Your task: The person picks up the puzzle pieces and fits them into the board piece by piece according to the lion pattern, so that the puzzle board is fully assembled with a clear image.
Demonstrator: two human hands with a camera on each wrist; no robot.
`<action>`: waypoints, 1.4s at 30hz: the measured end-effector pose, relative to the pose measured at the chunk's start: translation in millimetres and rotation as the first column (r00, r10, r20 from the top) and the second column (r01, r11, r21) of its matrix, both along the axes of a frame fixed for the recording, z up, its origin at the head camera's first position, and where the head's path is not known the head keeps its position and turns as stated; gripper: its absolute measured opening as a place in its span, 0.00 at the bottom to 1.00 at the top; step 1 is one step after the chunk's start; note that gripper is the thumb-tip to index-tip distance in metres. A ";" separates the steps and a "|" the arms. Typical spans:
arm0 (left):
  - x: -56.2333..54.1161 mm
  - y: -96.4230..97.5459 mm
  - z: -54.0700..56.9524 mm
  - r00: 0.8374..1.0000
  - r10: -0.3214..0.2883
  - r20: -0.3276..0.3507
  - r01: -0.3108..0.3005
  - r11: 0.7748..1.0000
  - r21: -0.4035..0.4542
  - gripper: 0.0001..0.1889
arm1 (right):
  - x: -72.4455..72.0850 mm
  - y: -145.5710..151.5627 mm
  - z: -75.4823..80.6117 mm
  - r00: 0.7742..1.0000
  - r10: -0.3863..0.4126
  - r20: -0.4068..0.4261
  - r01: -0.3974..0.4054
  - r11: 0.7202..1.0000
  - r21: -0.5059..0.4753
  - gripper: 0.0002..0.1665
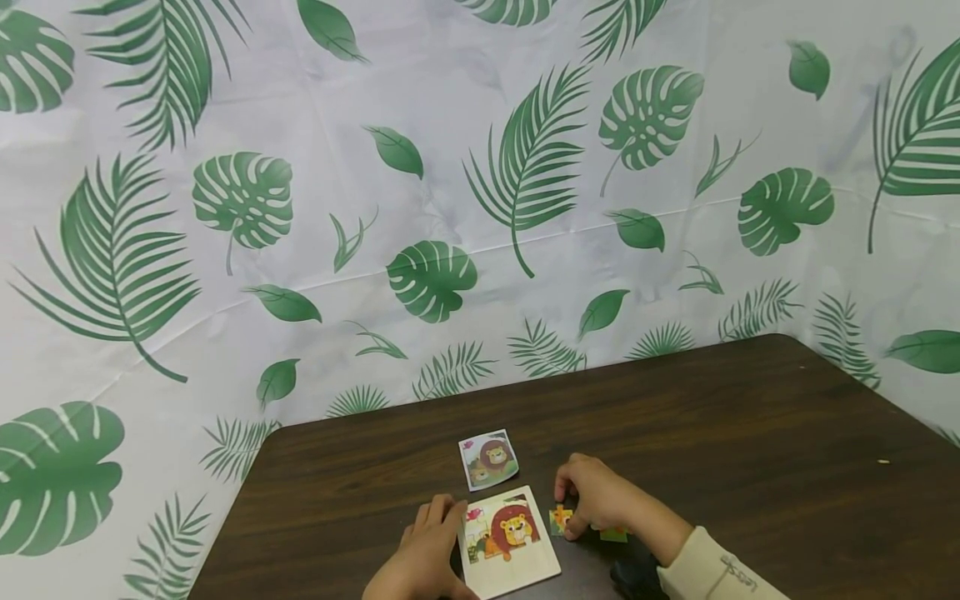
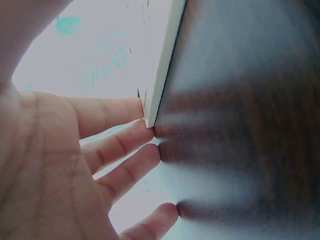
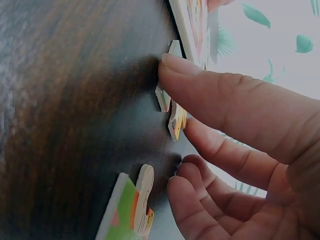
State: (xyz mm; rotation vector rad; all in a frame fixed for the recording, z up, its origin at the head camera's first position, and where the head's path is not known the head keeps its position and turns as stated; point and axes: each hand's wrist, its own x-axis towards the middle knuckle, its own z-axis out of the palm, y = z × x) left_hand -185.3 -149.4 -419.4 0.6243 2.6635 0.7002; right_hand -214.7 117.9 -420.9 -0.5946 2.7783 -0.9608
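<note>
A pale framed jigsaw board [image 1: 517, 577] lies on the table, its upper part filled with a red-maned lion picture. My left hand [image 1: 426, 546] rests along the board's left side; in the left wrist view its fingers are extended, with fingertips at the board's edge and on the tabletop. Just right of the board, my right hand [image 1: 600, 498] pinches a colourful puzzle piece [image 1: 557, 522] between thumb and index finger, low over the table. Its other fingers curl loosely. Another puzzle piece with green [image 3: 120, 207] lies beneath that hand, partly hidden by the wrist in the head view.
A small lion picture card [image 1: 487, 460] lies behind the board. Near the right sleeve [image 1: 712, 567] is a black object [image 1: 636, 575], partly covered. The dark wooden table [image 1: 675, 408] meets a leaf-patterned cloth [image 1: 450, 167] at the back.
</note>
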 end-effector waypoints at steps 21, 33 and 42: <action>-1.3 -1.3 -3.1 1.000 -0.011 -0.010 0.011 1.000 -0.012 0.55 | -2.9 1.4 -2.4 0.998 0.051 0.042 -0.048 0.997 -0.064 0.27; -2.6 -2.0 -3.7 1.000 -0.019 -0.002 0.019 1.000 -0.007 0.56 | -2.1 2.8 -0.4 0.995 0.094 0.025 -0.091 0.988 -0.128 0.24; -1.6 -1.1 -1.7 1.000 -0.022 -0.011 0.022 1.000 -0.013 0.55 | 0.6 3.9 -0.9 0.995 0.093 -0.022 -0.095 0.978 -0.184 0.18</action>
